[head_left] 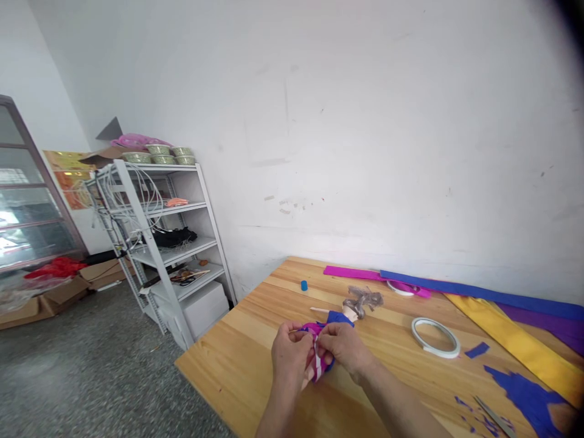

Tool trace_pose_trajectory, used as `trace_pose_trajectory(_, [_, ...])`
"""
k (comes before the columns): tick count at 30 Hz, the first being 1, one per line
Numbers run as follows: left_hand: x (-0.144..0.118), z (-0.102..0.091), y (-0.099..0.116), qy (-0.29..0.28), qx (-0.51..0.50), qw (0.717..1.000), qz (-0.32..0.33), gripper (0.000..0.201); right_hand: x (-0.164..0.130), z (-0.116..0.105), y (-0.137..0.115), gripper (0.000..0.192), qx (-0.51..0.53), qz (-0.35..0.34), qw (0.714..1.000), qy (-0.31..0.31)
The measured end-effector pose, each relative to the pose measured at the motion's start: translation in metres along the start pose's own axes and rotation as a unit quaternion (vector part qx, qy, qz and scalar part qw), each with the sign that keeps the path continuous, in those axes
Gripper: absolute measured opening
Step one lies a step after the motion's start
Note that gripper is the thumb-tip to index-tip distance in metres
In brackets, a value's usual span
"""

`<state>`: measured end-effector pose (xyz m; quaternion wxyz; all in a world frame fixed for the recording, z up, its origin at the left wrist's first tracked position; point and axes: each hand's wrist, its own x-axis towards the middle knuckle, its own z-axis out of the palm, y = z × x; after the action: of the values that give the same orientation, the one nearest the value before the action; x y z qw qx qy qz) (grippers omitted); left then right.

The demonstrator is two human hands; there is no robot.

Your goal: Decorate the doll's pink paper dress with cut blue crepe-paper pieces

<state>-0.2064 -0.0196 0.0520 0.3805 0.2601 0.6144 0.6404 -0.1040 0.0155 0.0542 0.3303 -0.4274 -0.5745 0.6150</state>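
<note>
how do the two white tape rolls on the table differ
The near roll lies uncovered, while the far roll is partly hidden by cloth strips. The near roll sits farther from the wall than the far roll. Both are white and lie on the table.

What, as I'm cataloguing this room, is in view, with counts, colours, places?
Wall: 1, white, background
Floor: 1, grey, lower left
Shelf unit: 1, pale grey, left
Tubs: 5 visible, green, shelf top
Plastic bag: 1, pink, shelf top
Cables: several, white, on shelves
Cartons: several, brown, lower left
Table: 1, tan, lower right
Cloth strips: several, blue, magenta, yellow, purple, table right
Tape rolls: 2, white, table right
Small cylinder: 1, blue, table back
Cloth scraps: several, blue, table right
Scissors-like tool: 1, grey, lower right
Doll: 1, blue and magenta clothing, lower centre
Left hand: 1, bare, on doll's clothing
Right hand: 1, bare, on doll's clothing
</note>
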Motion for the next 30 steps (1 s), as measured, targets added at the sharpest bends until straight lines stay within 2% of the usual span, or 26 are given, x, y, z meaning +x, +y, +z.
trace_pose_trajectory(11, [0.007,-0.002,-0.009,0.011,-0.039,0.999,-0.007,0.029,-0.01,-0.013,0.007,0.014,-0.021,0.04,0.999,0.022])
trace_pose_trajectory(21, [0.007,-0.001,-0.009,0.018,-0.04,0.999,-0.004,0.028,-0.022,-0.021,0.045,0.019,-0.055,0.095,0.993,0.053])
trace_pose_trajectory(30, [0.009,-0.001,-0.01,0.025,-0.023,0.999,0.01,0.025,-0.047,-0.028,0.07,0.017,-0.09,0.122,0.986,0.07])
